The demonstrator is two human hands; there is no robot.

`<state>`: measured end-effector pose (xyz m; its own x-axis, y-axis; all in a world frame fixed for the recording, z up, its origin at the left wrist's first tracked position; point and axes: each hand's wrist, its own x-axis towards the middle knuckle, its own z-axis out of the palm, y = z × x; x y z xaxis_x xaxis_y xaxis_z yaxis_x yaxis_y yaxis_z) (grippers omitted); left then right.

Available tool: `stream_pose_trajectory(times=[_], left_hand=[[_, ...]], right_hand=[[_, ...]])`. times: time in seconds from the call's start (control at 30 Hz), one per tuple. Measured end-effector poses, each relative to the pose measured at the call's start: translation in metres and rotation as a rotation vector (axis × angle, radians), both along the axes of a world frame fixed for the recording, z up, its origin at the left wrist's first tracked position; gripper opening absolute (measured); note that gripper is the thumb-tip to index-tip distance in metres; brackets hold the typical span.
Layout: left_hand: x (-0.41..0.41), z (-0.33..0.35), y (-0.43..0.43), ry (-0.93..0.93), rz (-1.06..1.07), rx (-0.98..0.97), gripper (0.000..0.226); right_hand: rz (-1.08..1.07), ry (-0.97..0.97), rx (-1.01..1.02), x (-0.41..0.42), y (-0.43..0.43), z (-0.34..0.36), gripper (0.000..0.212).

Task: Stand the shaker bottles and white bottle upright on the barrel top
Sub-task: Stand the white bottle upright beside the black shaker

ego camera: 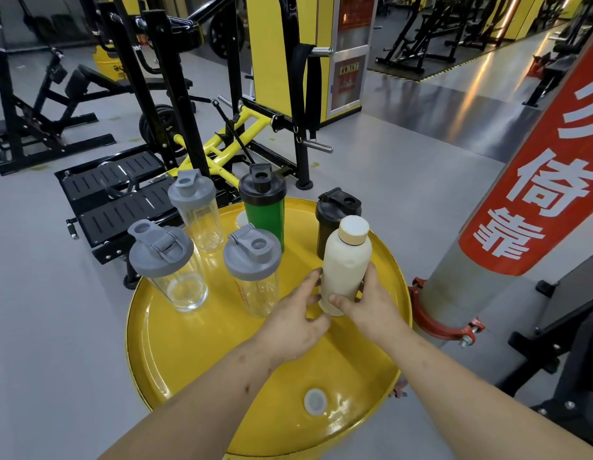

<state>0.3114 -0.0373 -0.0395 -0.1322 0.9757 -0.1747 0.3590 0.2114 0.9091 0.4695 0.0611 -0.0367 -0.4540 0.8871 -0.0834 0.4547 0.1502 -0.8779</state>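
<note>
right grip [374, 303] curled round the white bottle [346, 260], left grip [295, 320] loose, straight fingers [312, 281] against its side

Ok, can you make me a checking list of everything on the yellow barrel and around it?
Surface: yellow barrel top, shiny, with a raised rim.
Job's things: three clear shakers, green shaker and black shaker, all upright with lids on; white bottle nearly upright, leaning a little, in front of the black shaker.
Clutter: white round plug set in the barrel top near the front rim.
Hands: right hand grips the white bottle low down; left hand touches its side with straight fingers.
Cables: nothing seen.
Surroundings: gym machines behind, grey pillar with a red sign on the right, grey floor.
</note>
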Motion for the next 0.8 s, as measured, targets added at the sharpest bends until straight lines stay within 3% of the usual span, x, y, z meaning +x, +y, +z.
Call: stream_pose_trajectory(times=[0.2, 0.3, 0.43, 0.53, 0.7, 0.8], left_hand=[[-0.005, 0.0, 0.0, 0.068, -0.006, -0.036, 0.089], [-0.016, -0.001, -0.008, 0.146, -0.007, -0.045, 0.073], [-0.035, -0.005, -0.023, 0.217, 0.012, -0.091, 0.029], [-0.045, -0.002, -0.035, 0.256, 0.022, -0.097, 0.011], [-0.075, -0.006, -0.054, 0.309, 0.078, -0.157, 0.049], [-0.094, -0.01, -0.063, 0.361, 0.199, -0.186, 0.057]], right_hand=[[-0.016, -0.007, -0.006, -0.001, -0.002, 0.001, 0.093], [-0.07, -0.165, -0.099, -0.002, -0.006, 0.007, 0.1], [-0.033, -0.566, -0.218, -0.006, -0.015, 0.014, 0.042], [0.017, -0.629, -0.218, -0.019, -0.023, 0.014, 0.025], [0.08, -0.58, -0.162, -0.063, -0.044, 0.013, 0.019], [0.09, -0.538, -0.154, -0.087, -0.053, 0.014, 0.05]])
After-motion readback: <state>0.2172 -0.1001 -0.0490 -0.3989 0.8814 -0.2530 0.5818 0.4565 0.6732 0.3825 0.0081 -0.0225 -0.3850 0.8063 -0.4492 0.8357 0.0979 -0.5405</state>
